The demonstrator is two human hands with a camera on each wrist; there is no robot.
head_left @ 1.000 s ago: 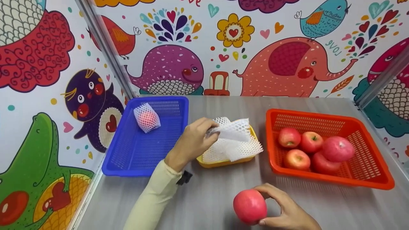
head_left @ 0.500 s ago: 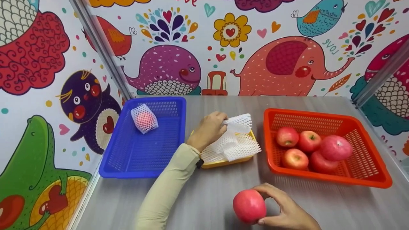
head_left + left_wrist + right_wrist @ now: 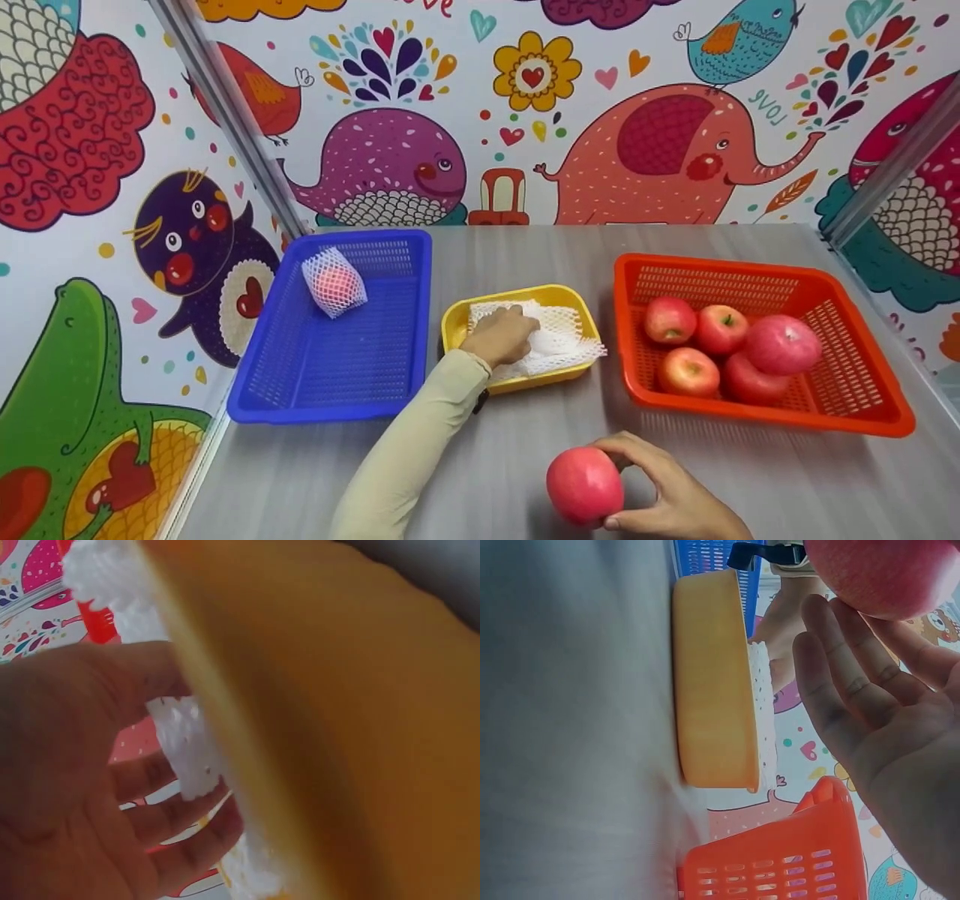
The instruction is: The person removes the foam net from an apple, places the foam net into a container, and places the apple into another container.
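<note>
My left hand (image 3: pixel 501 335) reaches down into the yellow basket (image 3: pixel 448 330), its fingers at the white foam fruit nets (image 3: pixel 559 337). In the left wrist view, a foam net (image 3: pixel 184 742) lies between the thumb and curled fingers, partly hidden by the blurred basket wall. My right hand (image 3: pixel 667 491) holds a red apple (image 3: pixel 585 486) above the table at the near side, thumb and fingers at its right side. In the right wrist view, the apple (image 3: pixel 889 574) rests against the fingertips.
On the left stands a blue basket (image 3: pixel 330 412) with one netted apple (image 3: pixel 335 283) in its far left corner. An orange-red basket (image 3: pixel 757 414) on the right holds several apples (image 3: pixel 688 373). Printed wall panels (image 3: pixel 420 60) close off the back and sides of the grey table (image 3: pixel 480 480).
My left hand has moved right, then down into the yellow basket; the net it had lifted has come down with it. The right hand with its apple stays almost still.
</note>
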